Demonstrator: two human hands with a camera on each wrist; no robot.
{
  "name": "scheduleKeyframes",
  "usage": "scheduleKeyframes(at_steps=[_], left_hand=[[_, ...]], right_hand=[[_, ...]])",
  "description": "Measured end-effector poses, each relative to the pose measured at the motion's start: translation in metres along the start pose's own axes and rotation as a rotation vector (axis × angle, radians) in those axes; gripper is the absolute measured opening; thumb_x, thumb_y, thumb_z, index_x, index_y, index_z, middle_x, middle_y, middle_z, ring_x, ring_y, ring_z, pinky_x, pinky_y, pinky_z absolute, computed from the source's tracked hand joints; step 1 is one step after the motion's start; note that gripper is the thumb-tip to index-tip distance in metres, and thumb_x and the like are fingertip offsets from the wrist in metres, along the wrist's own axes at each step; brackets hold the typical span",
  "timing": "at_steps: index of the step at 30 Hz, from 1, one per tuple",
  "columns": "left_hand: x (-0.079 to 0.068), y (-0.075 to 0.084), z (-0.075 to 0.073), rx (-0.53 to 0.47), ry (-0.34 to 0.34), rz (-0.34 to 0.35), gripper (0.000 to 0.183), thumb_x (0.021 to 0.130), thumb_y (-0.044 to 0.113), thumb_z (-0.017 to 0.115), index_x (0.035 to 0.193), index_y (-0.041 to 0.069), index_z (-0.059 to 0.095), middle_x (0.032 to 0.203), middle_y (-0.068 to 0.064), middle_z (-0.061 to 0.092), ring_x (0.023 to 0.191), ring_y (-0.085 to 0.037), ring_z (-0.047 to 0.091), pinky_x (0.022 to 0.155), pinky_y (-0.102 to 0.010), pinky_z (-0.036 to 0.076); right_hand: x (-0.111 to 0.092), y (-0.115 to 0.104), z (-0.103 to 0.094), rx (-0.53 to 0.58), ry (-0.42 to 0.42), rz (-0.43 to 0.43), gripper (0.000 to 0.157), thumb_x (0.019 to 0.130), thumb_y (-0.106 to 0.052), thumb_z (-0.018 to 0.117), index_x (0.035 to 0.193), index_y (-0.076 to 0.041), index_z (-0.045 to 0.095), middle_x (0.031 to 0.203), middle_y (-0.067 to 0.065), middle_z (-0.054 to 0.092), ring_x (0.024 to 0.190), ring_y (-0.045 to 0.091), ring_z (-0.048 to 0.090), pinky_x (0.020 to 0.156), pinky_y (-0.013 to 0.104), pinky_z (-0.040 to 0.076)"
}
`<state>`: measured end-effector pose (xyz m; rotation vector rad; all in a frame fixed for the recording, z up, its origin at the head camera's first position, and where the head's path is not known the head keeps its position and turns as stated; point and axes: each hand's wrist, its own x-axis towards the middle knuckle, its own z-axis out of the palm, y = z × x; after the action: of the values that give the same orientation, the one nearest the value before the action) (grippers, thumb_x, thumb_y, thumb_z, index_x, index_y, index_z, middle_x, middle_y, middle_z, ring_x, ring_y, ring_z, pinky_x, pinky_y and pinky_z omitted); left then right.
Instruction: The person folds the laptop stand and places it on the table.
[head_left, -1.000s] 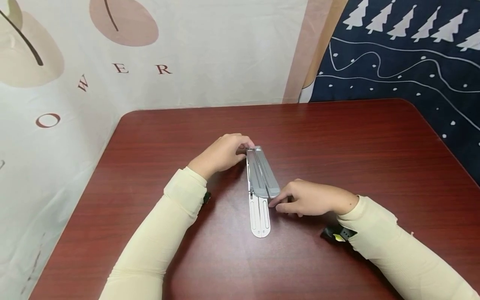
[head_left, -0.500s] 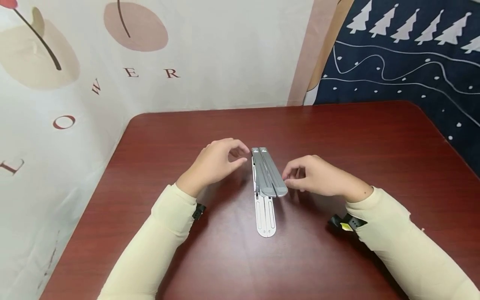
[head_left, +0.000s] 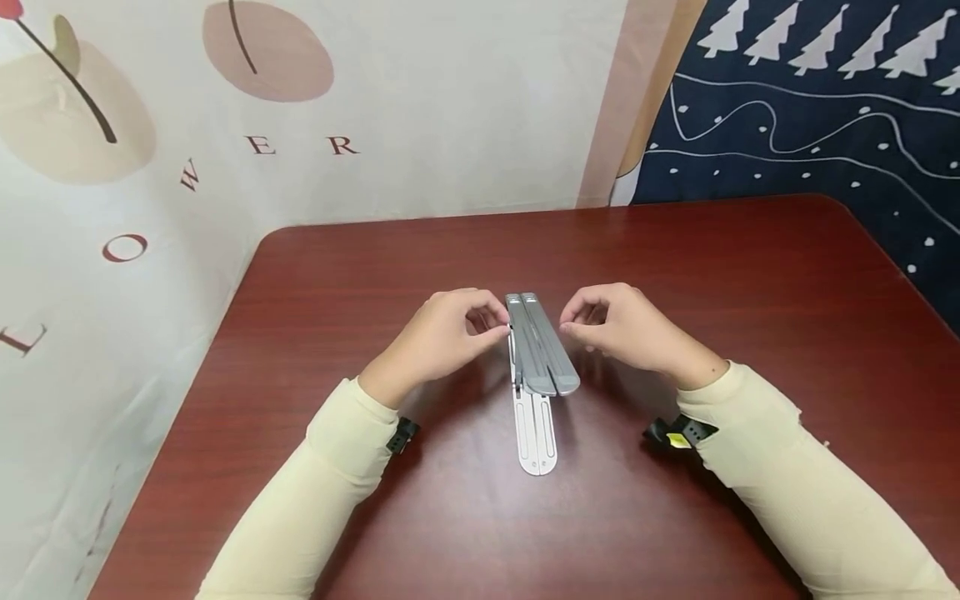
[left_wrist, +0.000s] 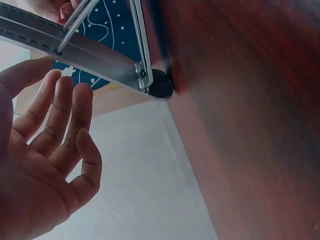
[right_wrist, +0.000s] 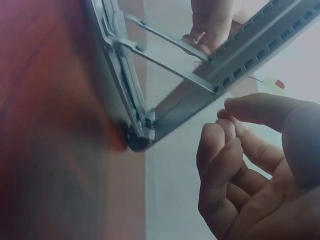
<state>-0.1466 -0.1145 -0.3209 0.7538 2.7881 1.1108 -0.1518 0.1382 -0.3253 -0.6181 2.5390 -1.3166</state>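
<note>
A silver-grey folding laptop stand stands on the table, its two long top bars side by side and tilted above a pale slotted base. My left hand is at its left edge with relaxed fingers; in the left wrist view the thumb and fingertips come close under the slotted bar. On the other side, my right hand hovers with fingers loosely bent and nothing in them. Thin struts brace the bars in the right wrist view, and a dark round foot shows at the hinge.
The reddish-brown wooden table has rounded far corners. Behind it hang a pale printed cloth with letters and a navy cloth with white trees. Dark straps sit at both wrists.
My right hand has gone from the stand's near end up along its right side. My left hand moved off the far end, then back to the left edge, slightly nearer me.
</note>
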Motion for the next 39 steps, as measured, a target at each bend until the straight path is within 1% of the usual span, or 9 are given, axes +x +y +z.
scheduleKeyframes(at_steps=[3, 7, 16, 19, 25, 33, 39], left_hand=[[-0.002, 0.001, 0.0, -0.001, 0.003, -0.008, 0.007, 0.081, 0.024, 0.069, 0.083, 0.025, 0.062, 0.075, 0.012, 0.061, 0.069, -0.003, 0.058, 0.068, -0.027, 0.051], [-0.002, 0.002, 0.002, 0.003, -0.006, -0.018, 0.006, 0.081, 0.025, 0.068, 0.083, 0.024, 0.063, 0.075, 0.012, 0.062, 0.07, -0.003, 0.058, 0.068, -0.026, 0.051], [-0.001, 0.001, 0.005, -0.004, -0.02, -0.037, 0.004, 0.081, 0.024, 0.069, 0.081, 0.023, 0.065, 0.073, 0.011, 0.064, 0.068, -0.003, 0.059, 0.065, -0.021, 0.049], [-0.001, 0.001, 0.006, -0.008, -0.031, -0.039, 0.004, 0.08, 0.025, 0.069, 0.081, 0.023, 0.066, 0.073, 0.012, 0.064, 0.068, -0.003, 0.059, 0.065, -0.021, 0.05], [0.0, 0.0, 0.008, -0.012, -0.033, -0.036, 0.004, 0.079, 0.024, 0.071, 0.08, 0.023, 0.066, 0.072, 0.012, 0.064, 0.067, -0.002, 0.059, 0.064, -0.021, 0.05], [0.001, 0.001, 0.01, -0.018, -0.031, -0.059, 0.004, 0.08, 0.025, 0.07, 0.08, 0.022, 0.067, 0.071, 0.012, 0.064, 0.067, -0.003, 0.059, 0.063, -0.021, 0.05], [0.001, 0.001, 0.011, -0.006, -0.03, -0.067, 0.005, 0.08, 0.026, 0.07, 0.08, 0.021, 0.068, 0.071, 0.012, 0.065, 0.066, -0.003, 0.059, 0.062, -0.021, 0.049]], right_hand=[[0.001, -0.001, 0.003, 0.046, -0.008, 0.022, 0.005, 0.082, -0.017, 0.067, 0.086, -0.014, 0.066, 0.07, 0.009, 0.06, 0.06, 0.03, 0.058, 0.048, 0.029, 0.048], [0.001, 0.0, 0.005, 0.078, -0.019, 0.054, 0.004, 0.082, -0.016, 0.067, 0.086, -0.015, 0.066, 0.072, 0.01, 0.061, 0.061, 0.031, 0.058, 0.048, 0.029, 0.048], [0.002, 0.0, 0.009, 0.111, -0.029, 0.064, 0.005, 0.082, -0.014, 0.066, 0.088, -0.015, 0.066, 0.072, 0.008, 0.061, 0.061, 0.036, 0.057, 0.045, 0.03, 0.047], [0.002, 0.0, 0.011, 0.118, -0.028, 0.064, 0.005, 0.083, -0.014, 0.065, 0.088, -0.014, 0.067, 0.071, 0.008, 0.061, 0.06, 0.035, 0.058, 0.045, 0.03, 0.047], [0.002, 0.001, 0.014, 0.125, -0.033, 0.078, 0.006, 0.084, -0.015, 0.065, 0.087, -0.01, 0.067, 0.07, 0.01, 0.06, 0.058, 0.03, 0.058, 0.044, 0.027, 0.046], [0.004, 0.003, 0.015, 0.115, -0.014, 0.091, 0.007, 0.084, -0.016, 0.065, 0.088, -0.01, 0.067, 0.072, 0.012, 0.062, 0.06, 0.029, 0.059, 0.046, 0.027, 0.046], [0.004, 0.004, 0.018, 0.101, -0.017, 0.088, 0.006, 0.085, -0.013, 0.063, 0.087, -0.01, 0.067, 0.07, 0.01, 0.062, 0.059, 0.028, 0.06, 0.046, 0.028, 0.047]])
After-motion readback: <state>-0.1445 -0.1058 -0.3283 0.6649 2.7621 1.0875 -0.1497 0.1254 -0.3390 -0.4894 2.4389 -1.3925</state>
